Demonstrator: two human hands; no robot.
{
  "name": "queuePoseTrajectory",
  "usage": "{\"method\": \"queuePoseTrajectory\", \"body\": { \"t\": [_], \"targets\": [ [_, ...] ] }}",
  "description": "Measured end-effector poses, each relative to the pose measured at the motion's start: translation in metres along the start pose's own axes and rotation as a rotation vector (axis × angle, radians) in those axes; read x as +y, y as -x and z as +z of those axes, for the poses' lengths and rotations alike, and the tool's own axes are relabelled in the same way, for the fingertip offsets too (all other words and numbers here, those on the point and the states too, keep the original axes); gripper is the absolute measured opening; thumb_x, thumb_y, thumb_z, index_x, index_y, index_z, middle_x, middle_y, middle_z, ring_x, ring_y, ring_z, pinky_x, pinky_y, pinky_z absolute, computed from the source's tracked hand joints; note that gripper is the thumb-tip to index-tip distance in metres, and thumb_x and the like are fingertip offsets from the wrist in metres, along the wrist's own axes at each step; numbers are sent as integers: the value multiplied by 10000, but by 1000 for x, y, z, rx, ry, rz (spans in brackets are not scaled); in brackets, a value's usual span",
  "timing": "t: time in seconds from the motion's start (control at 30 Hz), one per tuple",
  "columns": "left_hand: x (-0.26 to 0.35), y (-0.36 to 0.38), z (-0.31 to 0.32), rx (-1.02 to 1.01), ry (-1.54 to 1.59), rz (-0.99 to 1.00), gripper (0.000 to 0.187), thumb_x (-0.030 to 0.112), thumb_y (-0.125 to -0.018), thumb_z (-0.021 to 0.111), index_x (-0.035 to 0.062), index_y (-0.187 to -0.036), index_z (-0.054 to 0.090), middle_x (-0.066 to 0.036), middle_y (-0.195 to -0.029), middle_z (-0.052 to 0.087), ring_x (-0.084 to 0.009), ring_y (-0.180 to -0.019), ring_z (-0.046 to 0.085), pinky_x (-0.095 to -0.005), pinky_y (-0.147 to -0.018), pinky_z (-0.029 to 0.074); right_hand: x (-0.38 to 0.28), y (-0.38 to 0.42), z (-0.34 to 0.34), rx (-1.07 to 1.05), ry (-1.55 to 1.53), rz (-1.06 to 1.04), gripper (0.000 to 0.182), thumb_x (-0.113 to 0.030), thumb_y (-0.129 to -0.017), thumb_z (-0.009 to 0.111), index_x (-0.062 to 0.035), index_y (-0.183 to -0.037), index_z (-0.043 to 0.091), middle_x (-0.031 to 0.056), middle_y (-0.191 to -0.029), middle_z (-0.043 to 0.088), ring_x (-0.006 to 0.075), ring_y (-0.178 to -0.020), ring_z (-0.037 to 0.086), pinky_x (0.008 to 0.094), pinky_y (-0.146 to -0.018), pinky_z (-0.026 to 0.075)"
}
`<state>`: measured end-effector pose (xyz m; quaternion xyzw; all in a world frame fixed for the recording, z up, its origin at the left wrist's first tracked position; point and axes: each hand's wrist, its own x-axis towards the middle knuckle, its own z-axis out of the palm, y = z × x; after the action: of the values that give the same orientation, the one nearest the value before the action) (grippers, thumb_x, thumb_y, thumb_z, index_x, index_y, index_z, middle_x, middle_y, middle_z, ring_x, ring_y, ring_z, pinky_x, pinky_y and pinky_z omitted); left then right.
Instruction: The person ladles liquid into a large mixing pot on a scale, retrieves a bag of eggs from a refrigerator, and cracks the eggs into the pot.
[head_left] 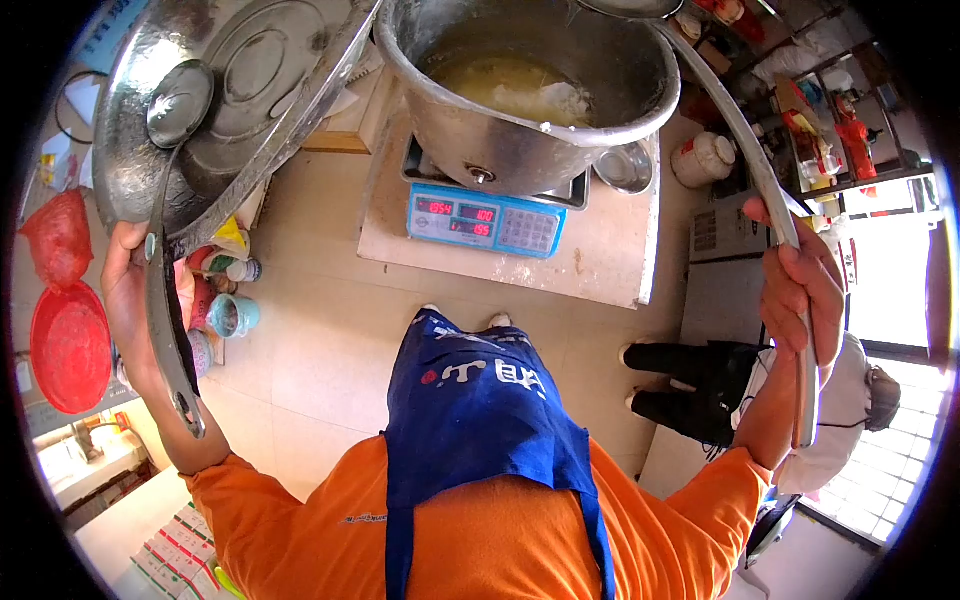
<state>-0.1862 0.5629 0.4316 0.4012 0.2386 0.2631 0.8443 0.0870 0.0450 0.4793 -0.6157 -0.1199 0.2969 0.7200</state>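
On the left, my left hand (128, 300) is closed round the rim of a large metal basin (190, 150) and the handle of a ladle (181, 103), whose bowl lies against the basin's inside. My right hand (803, 290) grips a long metal handle (740, 125) that reaches up to a strainer or scoop (630, 6) at the top edge, only partly visible. Between my hands a big metal pot (490, 140) with yellowish liquid and a white lump stands on a blue digital scale (485, 221). The scale's red display is lit.
The scale rests on a floury board (600, 270), beside a small metal bowl (625, 166). A person (700, 385) in dark trousers stands at the right. Red basin (70, 350) and teal cup (233, 316) are at the left, a white jar (703, 160) and shelves at the right.
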Motion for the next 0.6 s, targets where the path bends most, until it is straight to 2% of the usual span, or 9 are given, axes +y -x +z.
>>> {"method": "queuePoseTrajectory", "body": {
  "t": [0.07, 0.2, 0.27, 0.37, 0.47, 0.6],
  "targets": [
    [-3, 5, 17, 11, -17, 16, 208, 25, -958, 552, -70, -1142, 572, -187, -899, 693, -207, -660, 700, -339, -569, 681, 0, 4, 4, 80, 201, -19, 476, -100, -980, 549, 111, -1404, 498, -42, -548, 468, 29, -324, 399, 194, -283, 327],
    [1, -2, -9, -150, 0, -48, 218, 29, -963, 535, -90, -1143, 568, -213, -915, 709, -236, -680, 726, -331, -607, 686, -7, 6, 17, 187, 740, -51, 534, -115, -922, 589, 83, -1415, 534, -31, -544, 514, 25, -339, 412, 175, -345, 308],
    [2, -1, -4, -147, 33, -109, 220, 36, -969, 527, -96, -1140, 569, -227, -944, 718, -253, -708, 742, -329, -627, 687, -3, 8, 20, 241, 819, -71, 545, -134, -894, 624, 39, -1409, 573, -44, -560, 521, 18, -351, 386, 180, -360, 288],
    [-5, -3, 5, 65, 6, -25, 192, 112, -992, 542, -7, -1128, 607, -121, -978, 737, -160, -646, 713, -261, -524, 618, -1, 12, 25, 322, 884, -57, 559, -114, -882, 648, -4, -1427, 583, -57, -581, 514, 9, -372, 372, 183, -370, 277],
    [-3, -8, -7, 5, 46, -29, 193, 93, -997, 529, -38, -1119, 602, -139, -982, 738, -177, -645, 714, -270, -534, 626, 6, 14, 22, 372, 920, -88, 552, -97, -896, 657, -5, -1434, 576, -56, -590, 518, 6, -383, 377, 180, -374, 279],
    [0, -9, -10, -99, 153, -102, 201, 63, -995, 511, -79, -1116, 586, -200, -1000, 728, -242, -721, 748, -322, -621, 673, 8, 18, 13, 381, 952, -153, 541, -59, -899, 693, -20, -1429, 589, -43, -640, 557, 5, -433, 414, 183, -400, 306]
  ]
}}
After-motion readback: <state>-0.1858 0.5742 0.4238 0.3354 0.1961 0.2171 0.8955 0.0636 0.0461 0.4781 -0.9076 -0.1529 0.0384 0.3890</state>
